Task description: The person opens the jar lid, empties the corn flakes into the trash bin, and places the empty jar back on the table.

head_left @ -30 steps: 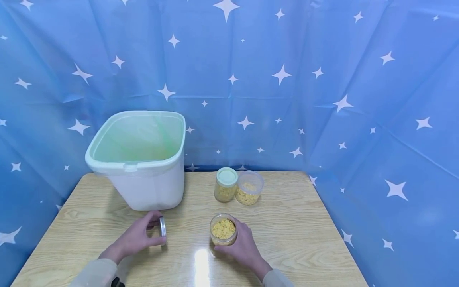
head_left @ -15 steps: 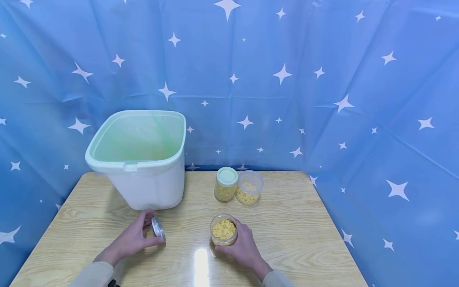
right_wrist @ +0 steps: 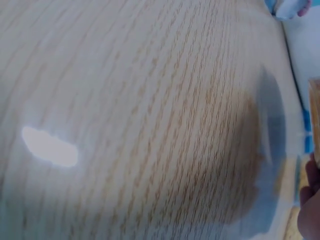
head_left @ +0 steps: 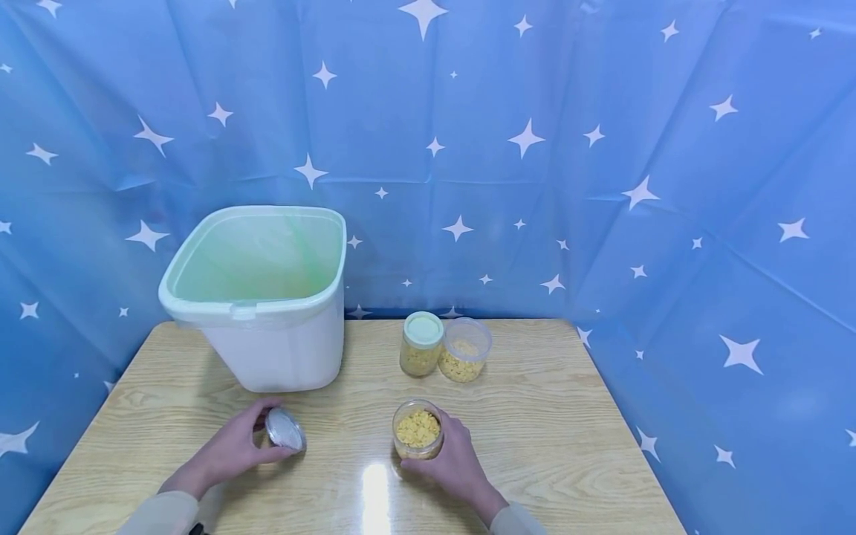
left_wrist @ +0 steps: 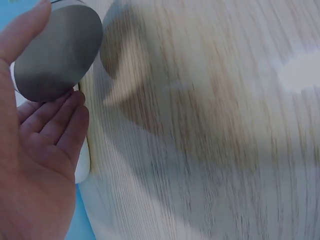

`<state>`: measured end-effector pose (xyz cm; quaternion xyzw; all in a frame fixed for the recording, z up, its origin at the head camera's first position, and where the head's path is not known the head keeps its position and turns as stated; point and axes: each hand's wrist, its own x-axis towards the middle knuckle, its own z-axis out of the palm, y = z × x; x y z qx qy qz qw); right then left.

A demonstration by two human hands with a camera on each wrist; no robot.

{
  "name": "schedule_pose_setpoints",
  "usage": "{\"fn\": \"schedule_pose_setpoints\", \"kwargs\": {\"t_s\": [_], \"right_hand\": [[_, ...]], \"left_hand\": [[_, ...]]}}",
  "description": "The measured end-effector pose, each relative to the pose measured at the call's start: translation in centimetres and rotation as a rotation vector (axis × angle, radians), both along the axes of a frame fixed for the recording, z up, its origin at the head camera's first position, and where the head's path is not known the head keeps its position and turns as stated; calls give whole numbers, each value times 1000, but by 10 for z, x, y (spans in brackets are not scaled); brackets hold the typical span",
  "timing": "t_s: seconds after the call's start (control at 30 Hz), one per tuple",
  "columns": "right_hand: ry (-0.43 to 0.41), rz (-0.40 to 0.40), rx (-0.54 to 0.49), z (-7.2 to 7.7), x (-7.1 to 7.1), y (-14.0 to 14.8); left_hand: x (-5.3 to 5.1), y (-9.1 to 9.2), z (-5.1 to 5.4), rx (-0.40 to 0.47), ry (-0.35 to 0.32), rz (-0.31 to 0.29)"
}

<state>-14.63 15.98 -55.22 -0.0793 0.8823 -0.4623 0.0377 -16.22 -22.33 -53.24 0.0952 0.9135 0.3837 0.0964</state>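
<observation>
In the head view my left hand (head_left: 230, 449) pinches a round silver lid (head_left: 284, 429) by its edge, thumb on the near side and fingers on the far side, its flat face turned upward and tilted. The left wrist view shows the same lid (left_wrist: 59, 52) as a grey disc between thumb and fingers. My right hand (head_left: 455, 461) grips a clear jar (head_left: 417, 449) from its right side; the jar stands uncovered on the table and holds yellow flakes (head_left: 417, 428). At the right edge of the right wrist view, part of my right hand (right_wrist: 310, 207) shows.
A large white bin (head_left: 274, 345) with a pale green inside stands at the back left of the wooden table (head_left: 548, 446). Behind the gripped jar are a green-lidded jar (head_left: 420, 359) and a round clear tub (head_left: 461, 366) with flakes. A blue starred curtain (head_left: 468, 186) hangs behind.
My left hand has moved slightly left and turned the lid from edge-on to showing its flat face. My right hand and the jar have stayed in place.
</observation>
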Motion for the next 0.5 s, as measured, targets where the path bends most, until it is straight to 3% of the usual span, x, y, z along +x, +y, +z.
{"fn": "schedule_pose_setpoints", "kwargs": {"t_s": [0.5], "right_hand": [[9,-8,8,-2,0,2]], "left_hand": [[3,-7,-7,-242,136,-99]]}}
